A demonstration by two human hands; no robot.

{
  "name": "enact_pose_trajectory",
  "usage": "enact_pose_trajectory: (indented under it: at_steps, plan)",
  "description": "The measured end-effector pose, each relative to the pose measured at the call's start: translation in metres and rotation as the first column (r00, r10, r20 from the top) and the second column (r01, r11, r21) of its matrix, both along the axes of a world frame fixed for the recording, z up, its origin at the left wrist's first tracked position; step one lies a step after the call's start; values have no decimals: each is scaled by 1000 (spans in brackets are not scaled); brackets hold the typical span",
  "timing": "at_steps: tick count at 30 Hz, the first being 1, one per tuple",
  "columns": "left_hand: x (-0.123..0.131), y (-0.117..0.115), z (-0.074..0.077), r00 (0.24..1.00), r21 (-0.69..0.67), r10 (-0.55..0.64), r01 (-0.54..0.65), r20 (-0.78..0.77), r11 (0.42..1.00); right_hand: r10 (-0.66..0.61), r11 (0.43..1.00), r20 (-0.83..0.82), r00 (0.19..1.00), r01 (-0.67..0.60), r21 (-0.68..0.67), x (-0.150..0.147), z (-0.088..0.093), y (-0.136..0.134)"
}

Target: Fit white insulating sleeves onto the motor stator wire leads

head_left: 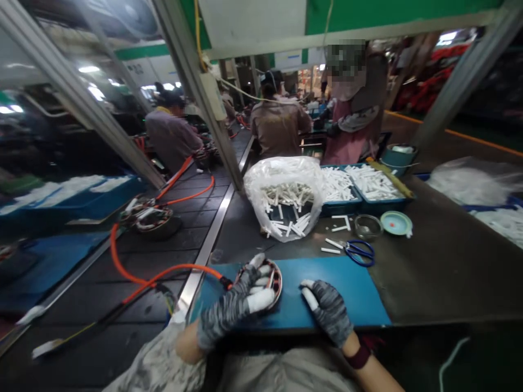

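Observation:
My left hand (237, 302), in a grey glove with white fingertips, lies over a round wound coil part (273, 275) on the blue mat (351, 288), its fingers curled on the part's rim. An orange cable (163, 275) runs from the part out to the left. My right hand (329, 310), gloved the same way, rests on the mat to the right of the part, fingers closed with one white-tipped finger pointing toward it. What the right hand holds, if anything, I cannot make out.
A clear bag of white tubes (288, 198) stands behind the mat. Blue trays of white tubes (359, 185), blue scissors (359, 251), a glass dish (368, 226) and a teal lid (395, 222) lie right of it. A conveyor (134, 256) carries another coil. Several people work beyond.

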State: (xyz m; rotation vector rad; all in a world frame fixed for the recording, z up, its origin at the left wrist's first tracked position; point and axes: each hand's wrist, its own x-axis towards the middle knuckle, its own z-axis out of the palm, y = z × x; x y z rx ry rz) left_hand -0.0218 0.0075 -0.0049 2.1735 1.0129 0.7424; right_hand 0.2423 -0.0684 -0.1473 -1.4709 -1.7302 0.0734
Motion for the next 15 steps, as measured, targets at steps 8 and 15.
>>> enact_pose_trajectory:
  at_steps: [8, 15]
  plan:
    - [11, 34, 6, 974, -133, -222, 227, 49, 965, -13, 998, -212, 977, -2, -68, -2, 3, -5]
    - [-18, 43, -27, 966, 579, -112, 229, -231, 782, -156, 943, -776, 612, -140, -300, 42, 44, -13]
